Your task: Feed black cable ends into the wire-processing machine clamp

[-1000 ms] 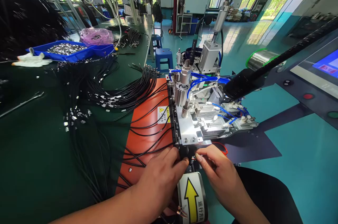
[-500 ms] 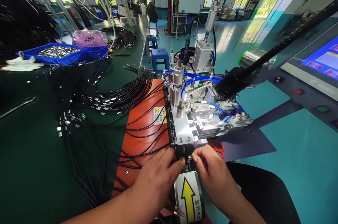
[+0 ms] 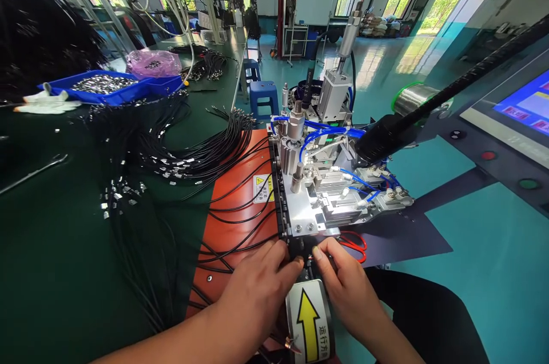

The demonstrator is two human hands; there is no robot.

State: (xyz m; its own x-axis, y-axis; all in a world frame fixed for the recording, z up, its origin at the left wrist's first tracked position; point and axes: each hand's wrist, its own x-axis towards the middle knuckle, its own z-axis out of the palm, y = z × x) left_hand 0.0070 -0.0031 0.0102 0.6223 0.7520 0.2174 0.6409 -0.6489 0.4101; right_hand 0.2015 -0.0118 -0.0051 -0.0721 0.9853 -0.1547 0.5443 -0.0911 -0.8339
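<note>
My left hand (image 3: pixel 261 278) rests at the near end of the machine's black conveyor track (image 3: pixel 281 204), its thumb and fingers closed together. What lies between them is hidden, though black cables (image 3: pixel 240 218) run across the orange plate (image 3: pixel 231 181) beside it. Opposite, my right hand (image 3: pixel 347 284) makes a pinch with thumb and index finger at the track's right side. Whatever is in that pinch is too small to make out. Just below both hands sits a plate with a yellow arrow (image 3: pixel 307 324). The silver machine (image 3: pixel 330 192) with blue air tubes stands right beyond them.
Red-handled pliers or scissors (image 3: pixel 355 247) lie right of the track. Bundled black cables (image 3: pixel 227 141) cover part of the green table (image 3: pixel 51 272). A blue tray (image 3: pixel 141 90) holds small metal parts. A control screen (image 3: pixel 523 104) and solder-like wire spool (image 3: pixel 414 100) stand at right.
The whole view has shifted slightly to the right and down. Both hands stay at the same spot on the track, with only a slight change at the fingertips.
</note>
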